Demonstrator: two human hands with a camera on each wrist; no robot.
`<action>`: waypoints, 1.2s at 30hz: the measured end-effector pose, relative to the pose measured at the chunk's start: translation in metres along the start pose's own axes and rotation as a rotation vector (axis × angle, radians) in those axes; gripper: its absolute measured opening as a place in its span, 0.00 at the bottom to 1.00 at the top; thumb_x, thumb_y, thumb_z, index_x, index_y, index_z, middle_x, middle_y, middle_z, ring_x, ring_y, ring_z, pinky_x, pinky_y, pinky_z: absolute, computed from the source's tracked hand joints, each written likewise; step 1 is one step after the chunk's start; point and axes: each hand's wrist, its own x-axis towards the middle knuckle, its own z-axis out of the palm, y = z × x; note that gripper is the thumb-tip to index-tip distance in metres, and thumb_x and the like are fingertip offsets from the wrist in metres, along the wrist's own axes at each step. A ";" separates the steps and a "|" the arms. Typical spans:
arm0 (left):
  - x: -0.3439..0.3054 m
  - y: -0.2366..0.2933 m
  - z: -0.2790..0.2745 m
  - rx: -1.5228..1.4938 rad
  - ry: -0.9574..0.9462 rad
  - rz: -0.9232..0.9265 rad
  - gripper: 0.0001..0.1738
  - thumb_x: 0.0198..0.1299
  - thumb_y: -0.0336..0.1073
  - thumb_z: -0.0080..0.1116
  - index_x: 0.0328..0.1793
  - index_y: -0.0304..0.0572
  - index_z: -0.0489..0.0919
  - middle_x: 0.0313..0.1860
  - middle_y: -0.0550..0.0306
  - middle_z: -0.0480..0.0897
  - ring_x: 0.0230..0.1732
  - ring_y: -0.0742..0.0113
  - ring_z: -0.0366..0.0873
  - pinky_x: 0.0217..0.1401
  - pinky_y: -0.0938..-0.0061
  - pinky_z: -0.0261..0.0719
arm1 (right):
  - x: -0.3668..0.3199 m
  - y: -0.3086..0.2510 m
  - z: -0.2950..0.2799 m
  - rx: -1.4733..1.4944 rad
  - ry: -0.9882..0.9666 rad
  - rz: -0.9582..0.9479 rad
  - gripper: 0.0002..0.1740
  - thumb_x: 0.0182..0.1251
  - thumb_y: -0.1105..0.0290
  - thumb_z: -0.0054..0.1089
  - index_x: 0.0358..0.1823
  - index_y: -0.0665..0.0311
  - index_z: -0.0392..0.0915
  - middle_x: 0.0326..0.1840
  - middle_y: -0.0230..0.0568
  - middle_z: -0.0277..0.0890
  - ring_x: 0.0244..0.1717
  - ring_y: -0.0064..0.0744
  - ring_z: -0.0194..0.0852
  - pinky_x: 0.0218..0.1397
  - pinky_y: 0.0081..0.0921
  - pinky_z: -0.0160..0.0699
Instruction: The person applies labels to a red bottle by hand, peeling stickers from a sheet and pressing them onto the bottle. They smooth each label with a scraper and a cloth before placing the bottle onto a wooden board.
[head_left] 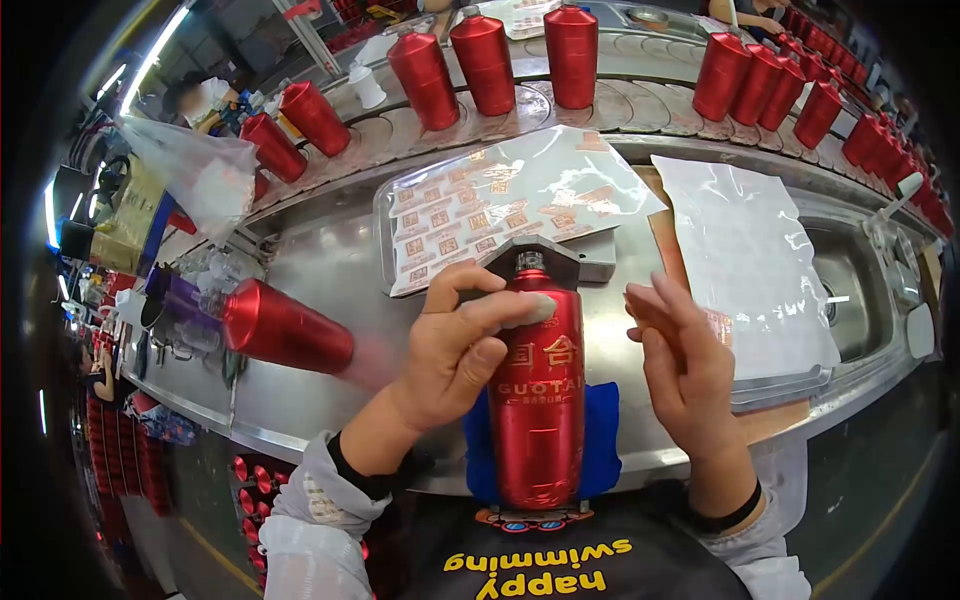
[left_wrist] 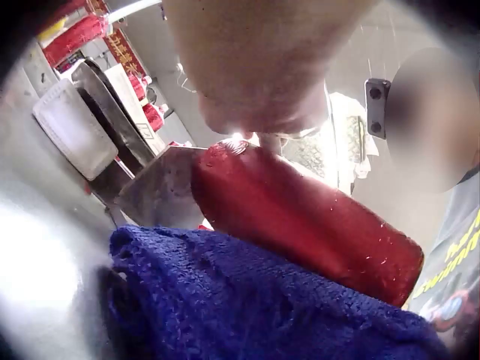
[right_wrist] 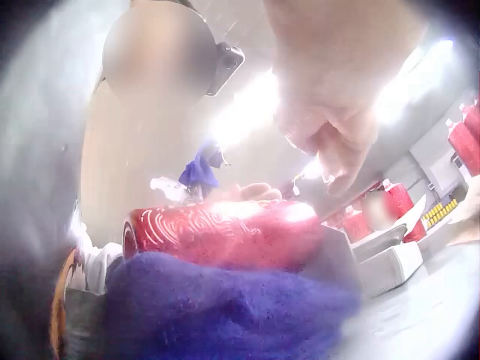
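A red bottle with gold lettering lies on its back on a blue cloth, its dark-capped neck at a dark angled metal block. From the left, my left hand reaches over the bottle's upper front. One grey-tipped finger stretches across it above the big characters, while the thumb stays off to the side. My right hand is raised to the right of the bottle, apart from it, with its fingers loosely bent and nothing visible in them. The right wrist view shows the bottle's side resting on the cloth.
Another red bottle lies on the steel table at left. Behind the block is a tray with a sheet of printed labels; a white sheet lies at right, beside a sink. Several red bottles stand along the conveyor.
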 end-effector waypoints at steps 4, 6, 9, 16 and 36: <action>-0.001 0.000 0.010 -0.056 0.079 -0.042 0.24 0.73 0.49 0.48 0.63 0.42 0.80 0.40 0.60 0.85 0.58 0.56 0.69 0.67 0.63 0.64 | 0.008 -0.008 -0.001 0.132 0.009 0.139 0.24 0.69 0.82 0.53 0.66 0.71 0.66 0.44 0.50 0.84 0.43 0.31 0.85 0.47 0.24 0.82; 0.003 -0.001 0.003 0.111 0.015 0.042 0.24 0.72 0.50 0.49 0.64 0.43 0.80 0.39 0.61 0.85 0.58 0.56 0.70 0.69 0.61 0.63 | 0.008 -0.005 0.000 0.105 0.011 0.140 0.21 0.69 0.80 0.54 0.63 0.70 0.67 0.41 0.47 0.84 0.39 0.28 0.83 0.43 0.22 0.80; 0.008 0.008 -0.002 0.348 -0.134 0.181 0.24 0.70 0.51 0.52 0.64 0.46 0.81 0.38 0.63 0.85 0.58 0.56 0.71 0.72 0.56 0.59 | 0.003 -0.003 0.000 0.104 0.032 0.183 0.18 0.69 0.79 0.56 0.60 0.70 0.69 0.37 0.44 0.84 0.35 0.24 0.81 0.38 0.20 0.77; 0.000 0.005 0.002 0.206 -0.111 0.102 0.25 0.70 0.52 0.51 0.65 0.46 0.80 0.47 0.58 0.85 0.61 0.55 0.68 0.74 0.55 0.56 | 0.010 -0.006 -0.005 0.203 -0.006 0.326 0.14 0.69 0.78 0.55 0.55 0.70 0.71 0.35 0.39 0.82 0.34 0.16 0.76 0.36 0.17 0.74; -0.012 0.017 0.005 0.389 -0.153 0.163 0.24 0.65 0.49 0.57 0.66 0.54 0.80 0.45 0.65 0.87 0.63 0.58 0.69 0.79 0.52 0.46 | 0.049 -0.008 0.018 0.314 -0.132 0.322 0.09 0.71 0.74 0.56 0.50 0.68 0.73 0.39 0.34 0.79 0.39 0.17 0.74 0.42 0.16 0.73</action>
